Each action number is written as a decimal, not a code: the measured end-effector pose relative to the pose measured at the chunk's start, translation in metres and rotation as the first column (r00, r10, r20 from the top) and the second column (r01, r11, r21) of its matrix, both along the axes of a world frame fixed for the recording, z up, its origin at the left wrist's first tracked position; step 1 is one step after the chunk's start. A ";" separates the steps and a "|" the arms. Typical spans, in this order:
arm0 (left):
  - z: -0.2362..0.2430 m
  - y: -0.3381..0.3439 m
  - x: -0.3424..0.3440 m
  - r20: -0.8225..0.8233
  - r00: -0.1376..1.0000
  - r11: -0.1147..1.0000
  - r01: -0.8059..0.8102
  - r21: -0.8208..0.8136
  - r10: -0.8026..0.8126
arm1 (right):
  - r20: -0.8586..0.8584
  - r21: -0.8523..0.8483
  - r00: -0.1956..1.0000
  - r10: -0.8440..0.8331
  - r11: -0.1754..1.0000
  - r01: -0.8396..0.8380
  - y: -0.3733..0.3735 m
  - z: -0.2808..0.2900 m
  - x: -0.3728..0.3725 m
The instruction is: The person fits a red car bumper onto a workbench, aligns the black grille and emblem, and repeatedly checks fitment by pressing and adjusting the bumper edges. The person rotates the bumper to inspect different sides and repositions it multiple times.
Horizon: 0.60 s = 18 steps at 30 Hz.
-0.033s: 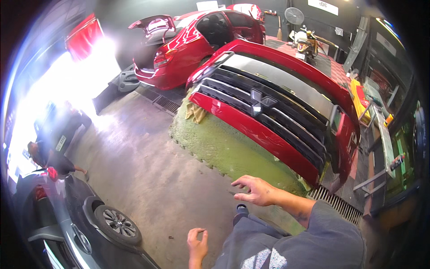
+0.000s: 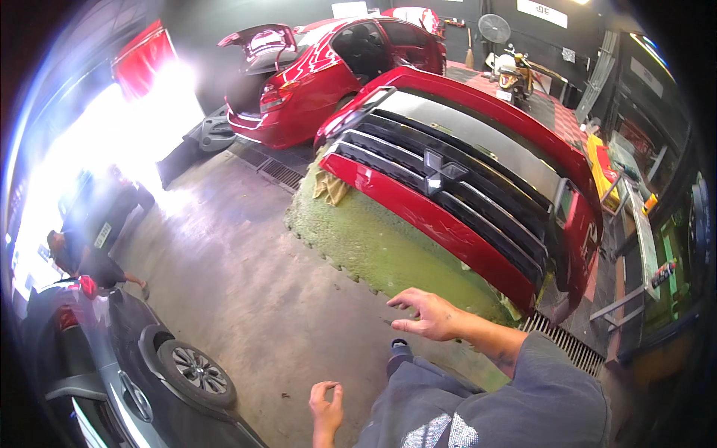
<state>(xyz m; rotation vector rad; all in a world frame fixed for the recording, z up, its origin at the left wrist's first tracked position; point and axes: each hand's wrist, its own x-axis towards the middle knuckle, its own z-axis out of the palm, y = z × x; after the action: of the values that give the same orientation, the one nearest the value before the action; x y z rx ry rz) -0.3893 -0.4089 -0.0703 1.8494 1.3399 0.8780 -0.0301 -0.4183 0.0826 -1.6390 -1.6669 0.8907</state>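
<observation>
My right hand (image 2: 422, 313) is held out with bent fingers apart and holds nothing; it is in front of a red front bumper (image 2: 433, 235) with a black grille (image 2: 493, 216), which rests on a green foam mat (image 2: 351, 246) with a crumpled cloth (image 2: 328, 187) beside it. Lower down, my left hand (image 2: 326, 403) hangs open with loosely bent fingers and empty, over the grey concrete floor (image 2: 254, 284).
A dark car (image 2: 119, 358) fills the lower left, with a co-worker (image 2: 89, 257) bent behind it. Behind the bumper stand a red sedan (image 2: 299, 97) with open trunk, a scooter (image 2: 511, 78) and a fan (image 2: 493, 28). A metal rack (image 2: 635, 231) and floor grate (image 2: 560, 343) are on the right.
The view has shifted very slightly; my hands keep nearly the same pose, and nothing is taken hold of or let go.
</observation>
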 end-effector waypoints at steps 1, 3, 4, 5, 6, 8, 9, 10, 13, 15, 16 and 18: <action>-0.004 0.008 -0.011 0.030 0.998 0.997 -0.061 -0.044 0.062 | 0.036 0.022 0.999 -0.009 1.000 0.008 0.014 0.002 0.000; -0.011 0.029 -0.025 0.062 0.988 0.987 -0.136 -0.083 0.141 | 0.110 0.068 0.993 -0.037 0.997 0.030 0.040 0.004 0.010; -0.013 0.043 -0.031 0.064 0.985 0.985 -0.157 -0.073 0.162 | 0.138 0.095 0.989 -0.061 0.994 0.048 0.056 0.005 0.014; -0.015 0.056 -0.033 0.068 0.981 0.982 -0.177 -0.063 0.181 | 0.146 0.099 0.986 -0.079 0.993 0.065 0.071 0.008 0.019; -0.016 0.071 -0.034 0.074 0.982 0.985 -0.169 -0.044 0.172 | 0.155 0.104 0.983 -0.098 0.991 0.083 0.086 0.014 0.024; -0.011 0.106 -0.034 0.073 0.985 0.988 -0.155 -0.004 0.155 | 0.136 0.110 0.982 -0.129 0.987 0.114 0.119 0.019 0.026; -0.012 0.123 -0.035 0.050 0.991 0.991 -0.129 0.029 0.127 | 0.144 0.120 0.981 -0.129 0.986 0.112 0.135 0.019 0.027; -0.010 0.142 -0.038 0.016 0.995 0.994 -0.097 0.059 0.096 | 0.144 0.126 0.980 -0.134 0.985 0.116 0.150 0.017 0.027; -0.002 0.201 -0.043 -0.042 0.998 0.996 -0.043 0.080 0.046 | 0.175 0.173 0.966 -0.190 0.972 0.160 0.204 0.006 0.033; 0.003 0.238 -0.047 -0.073 0.997 0.998 -0.016 0.066 0.021 | 0.218 0.216 0.947 -0.237 0.958 0.190 0.234 0.001 0.038; 0.006 0.255 -0.052 -0.090 0.996 0.998 -0.012 0.064 0.018 | 0.245 0.245 0.937 -0.248 0.951 0.188 0.250 0.004 0.039; 0.004 0.290 -0.058 -0.111 0.994 1.000 -0.004 0.015 0.006 | 0.294 0.274 0.909 -0.297 0.937 0.217 0.264 0.014 0.047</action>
<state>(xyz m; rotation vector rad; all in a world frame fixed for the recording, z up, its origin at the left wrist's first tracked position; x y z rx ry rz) -0.4475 -0.1189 -0.0661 1.9316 1.4096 0.7998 0.0166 -0.1542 0.0967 -1.8587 -1.6412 0.2815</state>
